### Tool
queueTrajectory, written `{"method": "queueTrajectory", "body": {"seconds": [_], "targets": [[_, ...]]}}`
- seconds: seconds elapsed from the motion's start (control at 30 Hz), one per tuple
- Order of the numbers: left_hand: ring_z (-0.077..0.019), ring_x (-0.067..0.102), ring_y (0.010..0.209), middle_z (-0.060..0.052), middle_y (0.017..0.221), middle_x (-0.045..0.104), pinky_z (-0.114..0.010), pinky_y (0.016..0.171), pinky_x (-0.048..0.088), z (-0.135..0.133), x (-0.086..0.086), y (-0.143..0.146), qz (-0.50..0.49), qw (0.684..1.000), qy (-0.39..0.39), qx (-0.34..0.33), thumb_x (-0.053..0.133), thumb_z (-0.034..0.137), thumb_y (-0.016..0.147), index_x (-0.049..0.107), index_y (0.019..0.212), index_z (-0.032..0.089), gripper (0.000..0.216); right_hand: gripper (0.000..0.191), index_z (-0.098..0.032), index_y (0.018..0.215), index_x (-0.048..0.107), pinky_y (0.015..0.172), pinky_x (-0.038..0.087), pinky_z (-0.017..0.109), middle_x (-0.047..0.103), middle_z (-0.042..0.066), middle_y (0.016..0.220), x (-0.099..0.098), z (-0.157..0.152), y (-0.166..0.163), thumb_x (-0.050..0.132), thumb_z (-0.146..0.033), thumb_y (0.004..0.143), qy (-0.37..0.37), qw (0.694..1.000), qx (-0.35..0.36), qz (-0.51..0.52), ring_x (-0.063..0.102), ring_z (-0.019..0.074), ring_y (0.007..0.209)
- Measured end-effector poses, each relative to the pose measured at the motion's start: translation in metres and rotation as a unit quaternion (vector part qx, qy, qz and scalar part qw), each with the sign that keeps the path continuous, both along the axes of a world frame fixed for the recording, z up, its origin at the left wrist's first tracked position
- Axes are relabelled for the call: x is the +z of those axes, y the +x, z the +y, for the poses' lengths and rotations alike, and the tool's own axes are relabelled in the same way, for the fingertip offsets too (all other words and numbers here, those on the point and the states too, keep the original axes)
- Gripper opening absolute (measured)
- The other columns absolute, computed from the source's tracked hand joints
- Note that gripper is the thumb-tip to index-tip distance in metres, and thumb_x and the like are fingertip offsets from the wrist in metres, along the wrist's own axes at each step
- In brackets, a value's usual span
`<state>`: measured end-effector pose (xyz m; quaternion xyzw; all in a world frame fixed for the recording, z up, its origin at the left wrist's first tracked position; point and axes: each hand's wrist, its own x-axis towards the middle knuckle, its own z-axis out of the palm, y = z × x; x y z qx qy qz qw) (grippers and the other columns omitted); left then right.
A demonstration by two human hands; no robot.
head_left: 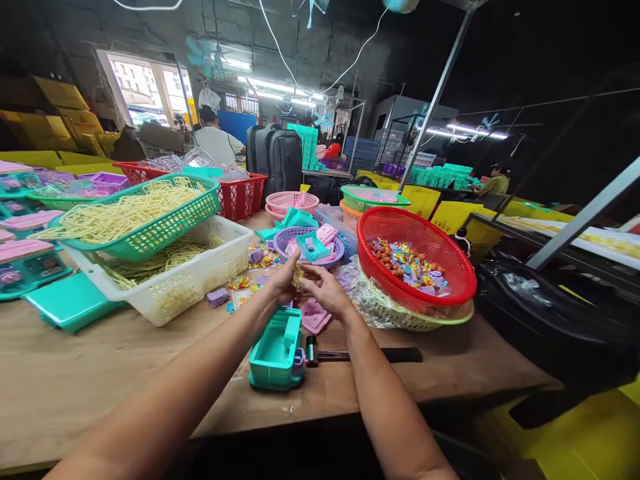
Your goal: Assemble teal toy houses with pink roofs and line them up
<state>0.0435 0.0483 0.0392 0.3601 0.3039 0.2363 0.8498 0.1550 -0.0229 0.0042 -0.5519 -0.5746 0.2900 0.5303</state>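
**Room:** a dim workshop lit by ceiling tubes [280, 87] and a bright window [145, 87] at your far left. One person in a white shirt [216, 141] sits beyond the baskets, and another person [497, 181] is far to your right.

**Surface** [100, 373]: bare brown board running the width of your view.

**White crate** [200, 273], left of centre: it holds thin yellow pieces [165, 257]. A green basket [165, 230] of the same pieces rests tilted on its rim.

**Red round basket** [390, 223], right of centre: it holds mixed small coloured parts and is nested in a pale woven basket [395, 319].

**Teal toy case** [277, 350]: open, on the surface just below your hands.

**Hammer** [405, 355]: lying flat, its head beside the case.

**Left hand** [283, 280] and **right hand** [327, 290]: raised over the surface with fingertips meeting. Together they pinch a small yellow piece [299, 275].
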Motion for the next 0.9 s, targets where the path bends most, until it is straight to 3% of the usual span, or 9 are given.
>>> {"method": "queueTrajectory", "body": {"seconds": [0.1,0.2,0.3,0.5,0.6,0.73,0.8,0.9], "targets": [[-0.0160,0.060,0.047,-0.006,0.068,0.066,-0.027,0.048,0.049,0.002,0.002,-0.004,-0.021,0.999,-0.032,0.009,0.040,0.061,0.093,0.062,0.107,0.015,0.053,0.049,-0.022,0.123,0.064,0.084,0.053,0.028,0.060,0.007,0.119,0.006,-0.008,0.005,0.074,-0.032,0.077,0.064,0.994,0.056,-0.063,0.062,0.0154,0.097],[-0.0177,0.064,0.055,-0.008,0.075,0.069,-0.028,0.050,0.052,0.001,0.003,-0.006,-0.034,0.999,-0.042,0.003,0.041,0.063,0.092,0.063,0.106,0.015,0.055,0.032,-0.022,0.116,0.068,0.083,0.051,0.028,0.061,0.005,0.105,0.010,-0.011,0.006,0.066,-0.028,0.085,0.106,0.989,0.015,-0.099,0.060,0.0148,0.092],[-0.0185,0.067,0.059,-0.009,0.078,0.071,-0.027,0.051,0.052,-0.002,0.004,-0.007,-0.046,0.999,-0.022,-0.004,0.042,0.063,0.092,0.063,0.108,0.016,0.055,0.034,-0.024,0.121,0.066,0.080,0.051,0.028,0.058,0.006,0.109,0.012,-0.013,0.005,0.063,-0.028,0.087,0.103,0.989,-0.014,-0.103,0.059,0.0132,0.085],[-0.0206,0.069,0.066,-0.012,0.085,0.072,-0.030,0.054,0.054,0.001,0.004,-0.014,-0.047,0.999,0.004,-0.022,0.041,0.064,0.091,0.063,0.113,0.015,0.058,0.041,-0.026,0.123,0.064,0.082,0.050,0.030,0.059,0.005,0.110,0.016,-0.016,0.013,0.068,-0.028,0.083,0.084,0.989,0.043,-0.114,0.058,0.0150,0.091],[-0.0208,0.070,0.068,-0.012,0.087,0.072,-0.031,0.059,0.056,0.003,0.003,-0.017,-0.058,0.998,0.005,-0.033,0.040,0.064,0.091,0.062,0.115,0.014,0.059,0.038,-0.022,0.114,0.067,0.072,0.051,0.027,0.062,0.004,0.100,0.016,-0.014,0.015,0.071,-0.032,0.078,0.065,0.997,0.021,-0.029,0.058,0.0136,0.080],[-0.0197,0.070,0.069,-0.013,0.089,0.071,-0.031,0.061,0.056,-0.002,0.004,-0.014,-0.076,0.997,0.011,-0.030,0.040,0.059,0.094,0.057,0.122,0.013,0.057,0.032,-0.018,0.096,0.064,0.050,0.043,0.023,0.055,-0.003,0.067,0.012,-0.008,0.007,0.063,-0.046,0.080,0.006,0.987,-0.029,0.155,0.045,0.0084,0.050],[-0.0188,0.069,0.068,-0.012,0.089,0.071,-0.029,0.060,0.055,-0.007,0.004,-0.009,-0.078,0.996,0.024,-0.025,0.043,0.057,0.094,0.055,0.124,0.012,0.055,0.034,-0.019,0.096,0.060,0.048,0.042,0.022,0.048,-0.006,0.060,0.009,-0.004,0.001,0.060,-0.050,0.080,0.007,0.983,-0.058,0.172,0.041,0.0080,0.047],[-0.0176,0.068,0.068,-0.011,0.087,0.071,-0.026,0.060,0.053,-0.014,0.005,-0.003,-0.082,0.994,0.074,-0.010,0.062,0.047,0.088,0.054,0.125,0.010,0.053,0.032,-0.018,0.091,0.060,0.055,0.047,0.024,0.055,-0.003,0.068,0.005,-0.001,-0.007,0.060,-0.048,0.079,0.026,0.983,-0.100,0.155,0.047,0.0094,0.054]]}}
